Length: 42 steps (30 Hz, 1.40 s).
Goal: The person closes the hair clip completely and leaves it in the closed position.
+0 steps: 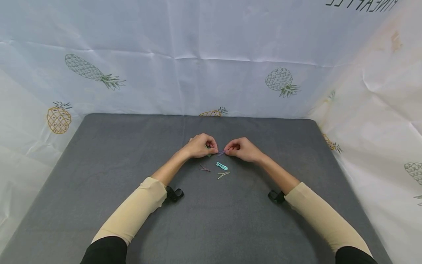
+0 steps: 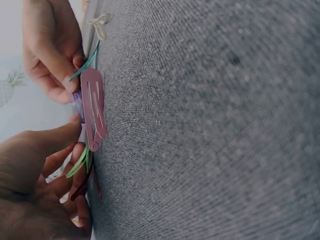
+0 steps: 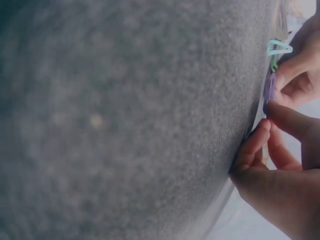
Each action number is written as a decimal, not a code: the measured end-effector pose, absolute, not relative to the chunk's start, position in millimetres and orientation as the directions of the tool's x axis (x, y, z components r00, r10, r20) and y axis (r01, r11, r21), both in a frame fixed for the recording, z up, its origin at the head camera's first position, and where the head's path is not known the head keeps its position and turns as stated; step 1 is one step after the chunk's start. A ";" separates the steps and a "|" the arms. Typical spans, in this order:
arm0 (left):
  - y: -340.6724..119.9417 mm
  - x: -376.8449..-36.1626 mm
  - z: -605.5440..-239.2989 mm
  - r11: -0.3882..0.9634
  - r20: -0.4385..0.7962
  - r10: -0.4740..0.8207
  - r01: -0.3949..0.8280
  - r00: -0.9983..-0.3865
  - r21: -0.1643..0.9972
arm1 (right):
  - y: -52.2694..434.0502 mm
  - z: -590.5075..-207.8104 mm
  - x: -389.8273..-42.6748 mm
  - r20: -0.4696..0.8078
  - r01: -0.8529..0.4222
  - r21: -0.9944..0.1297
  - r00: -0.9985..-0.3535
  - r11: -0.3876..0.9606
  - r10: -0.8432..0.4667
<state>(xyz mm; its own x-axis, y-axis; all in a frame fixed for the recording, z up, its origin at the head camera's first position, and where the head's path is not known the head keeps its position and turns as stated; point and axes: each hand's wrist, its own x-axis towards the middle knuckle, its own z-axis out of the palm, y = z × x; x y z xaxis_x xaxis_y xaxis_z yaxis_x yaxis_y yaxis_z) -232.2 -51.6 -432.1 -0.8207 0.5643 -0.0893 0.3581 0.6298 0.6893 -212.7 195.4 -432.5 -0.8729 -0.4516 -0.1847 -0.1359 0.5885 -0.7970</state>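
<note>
Purple clip: it is sitting between the two hands, over the middle of the grey tabletop [image 1: 230,227], closer to the far edge than to the near side; I am seeing this small purple clip [image 1: 221,153] held at both ends.
Left hand: the left hand [image 1: 202,146] is pinching one end of it between thumb and forefinger, the other fingers bending loosely behind.
Right hand: the right hand [image 1: 244,149] is pinching the opposite end, thumb and fingertip pressing together on it.
Green clip: a green clip [image 2: 78,164] is showing right by the left hand's fingers; I cannot tell whether they are touching it.
Dark red clip: a dark red clip [image 2: 82,187] is showing beside the green one, under that same hand.
Pink clip: a pink clip [image 1: 205,168] is lying toward the left edge from the others in front of the hands.
Turquoise clip: a turquoise clip [image 1: 222,166] is lying just in front of the purple one.
Cream clip: a cream clip [image 1: 223,175] is lying nearest the near side, just beyond the turquoise.
Sleeves: pale yellow sleeves [image 1: 132,209] are covering both forearms.
Backdrop: a white cloth [image 1: 214,33] printed with pineapples is hanging behind the far edge.
</note>
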 end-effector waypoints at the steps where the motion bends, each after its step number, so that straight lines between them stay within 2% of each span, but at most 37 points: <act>1: -52.0 -232.3 -431.9 0.626 -0.089 0.569 0.360 -0.818 0.692 | 195.0 -432.5 -212.5 -0.179 -0.137 -0.800 -0.875 0.584 -0.450; 8: -57.2 -233.2 -432.9 0.556 -0.099 0.614 0.341 -0.783 0.758 | 191.7 -433.4 -212.3 -0.130 -0.144 -0.819 -0.896 0.556 -0.424; 15: -61.0 -234.7 -435.1 0.506 -0.109 0.631 0.302 -0.768 0.808 | 189.4 -435.0 -212.6 -0.137 -0.097 -0.839 -0.915 0.535 -0.381; 22: -61.7 -234.2 -435.0 0.509 -0.113 0.615 0.284 -0.780 0.813 | 188.6 -434.7 -212.4 -0.157 -0.059 -0.851 -0.920 0.523 -0.360; 42: -58.9 -232.7 -433.7 0.497 -0.193 0.531 0.119 -0.825 0.860 | 183.1 -435.8 -212.7 -0.145 -0.036 -0.862 -0.938 0.506 -0.313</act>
